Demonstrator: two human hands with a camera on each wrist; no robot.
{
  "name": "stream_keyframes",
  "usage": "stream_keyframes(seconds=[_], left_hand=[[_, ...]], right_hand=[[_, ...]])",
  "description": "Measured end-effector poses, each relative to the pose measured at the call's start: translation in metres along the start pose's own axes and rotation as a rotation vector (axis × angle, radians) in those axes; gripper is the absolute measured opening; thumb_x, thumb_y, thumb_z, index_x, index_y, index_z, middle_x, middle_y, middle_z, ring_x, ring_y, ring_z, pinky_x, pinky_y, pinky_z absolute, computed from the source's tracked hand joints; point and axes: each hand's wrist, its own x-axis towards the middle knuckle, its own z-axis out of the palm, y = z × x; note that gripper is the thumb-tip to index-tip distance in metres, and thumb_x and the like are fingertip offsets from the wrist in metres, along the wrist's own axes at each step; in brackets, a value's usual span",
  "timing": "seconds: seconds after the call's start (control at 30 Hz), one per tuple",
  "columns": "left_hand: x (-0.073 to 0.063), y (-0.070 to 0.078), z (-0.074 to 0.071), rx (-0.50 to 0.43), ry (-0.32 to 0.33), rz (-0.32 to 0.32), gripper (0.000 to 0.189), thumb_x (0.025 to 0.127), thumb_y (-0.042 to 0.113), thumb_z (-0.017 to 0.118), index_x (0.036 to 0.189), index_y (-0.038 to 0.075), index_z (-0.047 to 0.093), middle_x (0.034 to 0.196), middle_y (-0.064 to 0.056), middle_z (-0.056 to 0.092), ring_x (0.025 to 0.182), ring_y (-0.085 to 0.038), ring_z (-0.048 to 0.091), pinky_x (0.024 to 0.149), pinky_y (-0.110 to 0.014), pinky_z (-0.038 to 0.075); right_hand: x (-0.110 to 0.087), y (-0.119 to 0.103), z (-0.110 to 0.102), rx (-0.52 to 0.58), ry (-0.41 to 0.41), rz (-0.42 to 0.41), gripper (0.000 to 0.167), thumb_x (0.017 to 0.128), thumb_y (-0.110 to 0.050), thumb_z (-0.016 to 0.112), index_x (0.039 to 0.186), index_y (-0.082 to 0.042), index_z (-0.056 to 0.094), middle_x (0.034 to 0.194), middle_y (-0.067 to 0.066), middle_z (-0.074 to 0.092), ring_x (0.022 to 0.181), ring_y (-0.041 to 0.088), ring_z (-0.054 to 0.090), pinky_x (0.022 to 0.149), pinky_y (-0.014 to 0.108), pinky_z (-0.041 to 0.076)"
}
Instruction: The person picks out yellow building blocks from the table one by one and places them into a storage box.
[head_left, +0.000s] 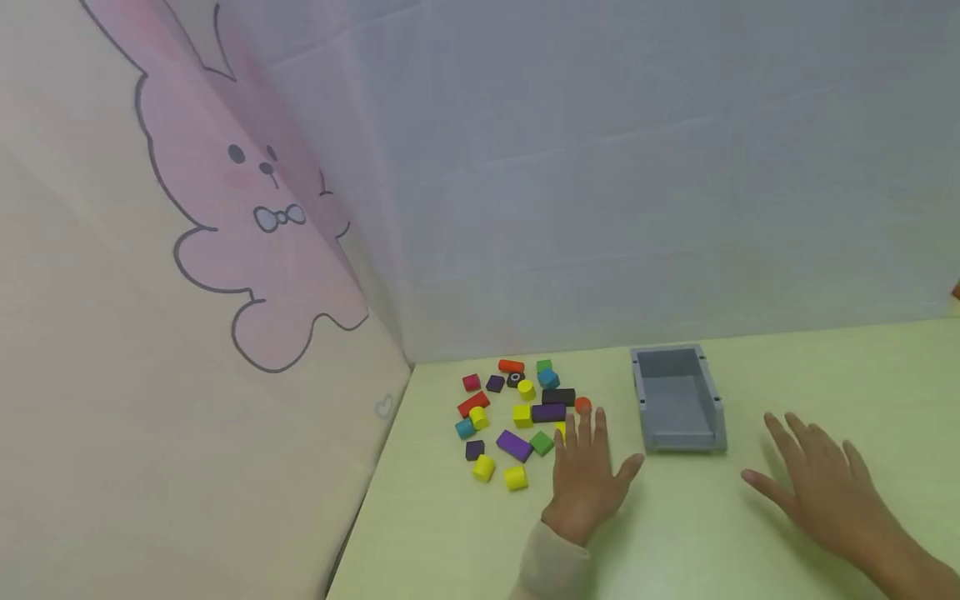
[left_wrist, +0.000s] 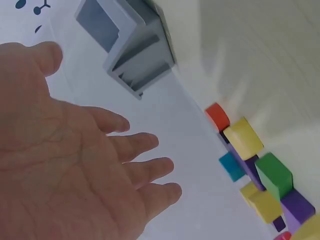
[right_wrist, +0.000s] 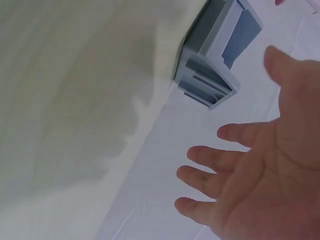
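— Nearest the camera are my hands: the right hand [head_left: 828, 492] at lower right, and the left hand [head_left: 588, 483], its wrist in a pale sleeve [head_left: 553, 562].

— How are they held?

— Fingers extended and spread on each, thumbs well away from them; I grasp nothing with either. Both wrist views show the bare palms.

— Where do the blocks lie?

— Coloured blocks [head_left: 549, 413] are scattered on the table [head_left: 420, 533], mostly to the left of my left hand. Close to its fingertips is an orange disc [head_left: 582, 404]; a yellow piece [head_left: 560, 428] is partly hidden by the fingers. Just beside them lies a green block [head_left: 542, 443], with a purple block [head_left: 514, 446] next to it. Nearest me in the group is a yellow cylinder [head_left: 516, 478].

— And the container?

— A grey bin [head_left: 688, 444] stands beyond my hands and between them. Behind it hangs pale cloth [head_left: 600, 167]; a pink rabbit [head_left: 195, 167] decorates the left side.
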Motion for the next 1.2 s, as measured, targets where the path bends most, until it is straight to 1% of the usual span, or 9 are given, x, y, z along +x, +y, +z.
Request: stream_keyframes(seconds=[0.07,0.17,0.33,0.43,0.6,0.67,0.77,0.97,1.2], left_hand=[[0.000,-0.005,-0.003,0.035,0.022,-0.009,0.079,0.103,0.064,0.053,0.166,0.019,0.035,0.172,-0.004,0.033,0.159,-0.030,0.030,0.128,-0.048,0.030],[-0.001,-0.013,-0.008,0.054,0.050,-0.036,0.071,0.101,0.057,0.064,0.160,0.020,0.047,0.167,-0.006,0.043,0.154,-0.030,0.040,0.125,-0.047,0.036],[-0.005,-0.027,-0.017,0.030,0.083,-0.098,0.056,0.099,0.041,0.075,0.149,0.018,0.062,0.154,-0.008,0.056,0.144,-0.031,0.051,0.118,-0.048,0.046],[-0.009,-0.039,-0.019,0.006,0.110,-0.135,0.047,0.097,0.031,0.079,0.140,0.016,0.069,0.147,-0.009,0.061,0.137,-0.030,0.056,0.113,-0.048,0.051],[-0.016,-0.061,-0.023,-0.039,0.206,-0.149,0.027,0.093,0.011,0.082,0.119,0.010,0.079,0.123,-0.011,0.071,0.109,-0.029,0.067,0.090,-0.043,0.062],[-0.019,-0.069,-0.025,-0.063,0.234,-0.158,0.022,0.091,0.004,0.081,0.113,0.007,0.081,0.109,-0.010,0.072,0.096,-0.026,0.067,0.080,-0.040,0.063],[-0.022,-0.077,-0.025,-0.098,0.232,-0.196,0.021,0.090,-0.002,0.079,0.110,0.006,0.083,0.095,-0.008,0.070,0.084,-0.023,0.062,0.071,-0.037,0.060],[-0.026,-0.083,-0.021,-0.140,0.209,-0.229,0.017,0.091,-0.004,0.077,0.105,0.004,0.081,0.092,-0.009,0.070,0.080,-0.023,0.060,0.071,-0.040,0.059],[-0.029,-0.086,-0.016,-0.158,0.185,-0.273,0.019,0.094,-0.006,0.071,0.106,0.005,0.080,0.096,-0.010,0.071,0.085,-0.026,0.064,0.077,-0.041,0.061]], right_hand=[[0.005,-0.002,-0.003,0.011,0.026,-0.031,0.078,0.100,-0.044,0.070,0.144,0.016,0.047,0.135,0.046,0.051,0.117,0.064,0.053,0.093,0.078,0.042],[0.013,-0.007,-0.008,0.072,0.012,-0.037,0.071,0.099,-0.028,0.075,0.144,0.018,0.045,0.134,0.047,0.051,0.114,0.065,0.054,0.090,0.074,0.047],[0.023,-0.016,-0.015,0.174,-0.059,0.026,0.069,0.099,-0.012,0.073,0.150,0.018,0.038,0.140,0.047,0.044,0.121,0.065,0.047,0.093,0.076,0.044],[0.029,-0.021,-0.014,0.200,-0.050,0.022,0.068,0.097,-0.006,0.073,0.149,0.019,0.038,0.142,0.047,0.043,0.124,0.065,0.046,0.096,0.077,0.042],[0.037,-0.029,-0.011,0.205,0.023,-0.022,0.067,0.090,0.003,0.076,0.145,0.019,0.043,0.140,0.046,0.046,0.123,0.063,0.048,0.095,0.075,0.044],[0.040,-0.031,-0.010,0.212,0.036,-0.027,0.066,0.088,0.005,0.077,0.144,0.019,0.044,0.139,0.045,0.047,0.123,0.063,0.049,0.095,0.074,0.045],[0.046,-0.033,-0.010,0.216,0.028,-0.019,0.065,0.088,0.006,0.077,0.143,0.019,0.045,0.140,0.045,0.047,0.123,0.063,0.049,0.095,0.075,0.045],[0.055,-0.038,-0.007,0.205,0.041,-0.033,0.061,0.084,0.008,0.078,0.138,0.018,0.051,0.138,0.046,0.048,0.120,0.065,0.052,0.094,0.074,0.048],[0.061,-0.042,-0.001,0.193,0.023,-0.015,0.060,0.082,0.012,0.078,0.135,0.021,0.053,0.139,0.047,0.048,0.117,0.066,0.055,0.090,0.071,0.051]])
